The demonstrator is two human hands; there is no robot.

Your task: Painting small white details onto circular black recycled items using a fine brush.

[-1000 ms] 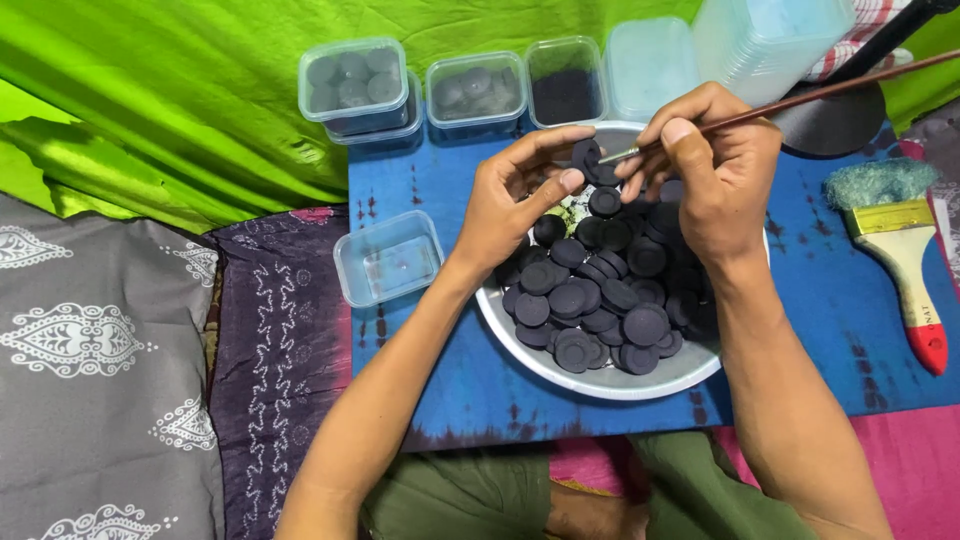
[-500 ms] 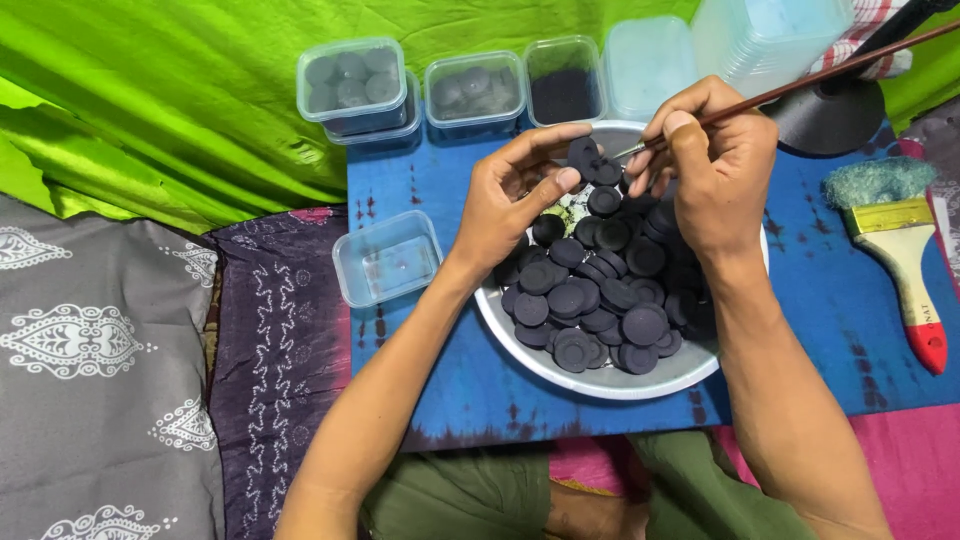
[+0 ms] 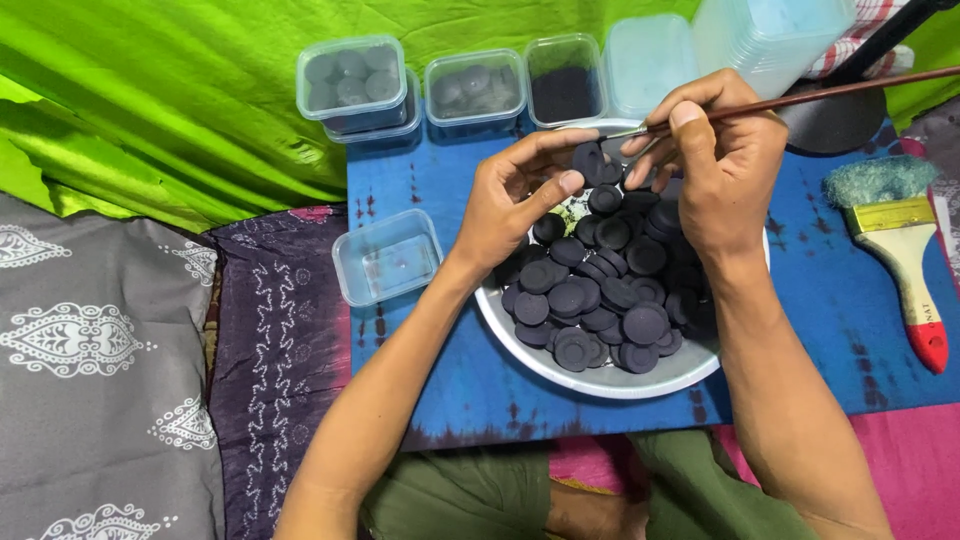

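Left hand (image 3: 515, 205): thumb and fingertips (image 3: 572, 182) pinched on one dark disc (image 3: 590, 160), lifted just above the pile. Right hand (image 3: 722, 170): fingers (image 3: 688, 115) pressed together round a thin brush (image 3: 800, 97), bristle tip touching or almost touching that disc, handle slanting up and away past the knuckles.

Directly beneath both sets of fingers: heap of dark round discs (image 3: 610, 290) filling a pale bowl (image 3: 560, 365), right palm hiding part of the heap. Under the bowl, a blue cloth (image 3: 450, 390).

Just outside the left wrist: an open clear tub (image 3: 388, 257), seemingly bare inside. Beyond the fingertips, a row of tubs along the far edge of the cloth: stacked tubs of grey discs (image 3: 352, 82) farthest to the left hand's side, next a tub of grey discs (image 3: 475, 90), then a tub of black stuff (image 3: 563, 80), then a pale lidded tub (image 3: 650, 62) and a stack of clear tubs (image 3: 770, 35) beyond the right hand. Behind the brush handle, a dark round base (image 3: 832, 122).

Well outside the right hand: a wide paintbrush (image 3: 895, 240) flat on the cloth, fuzzy bluish bristles, pale handle with red end.

Farther out: green fabric (image 3: 150, 100) behind the tubs, dark patterned cloth (image 3: 265, 340) and a grey patterned cushion (image 3: 90, 370) beyond the left forearm, pink cloth (image 3: 920, 470) by the right elbow.
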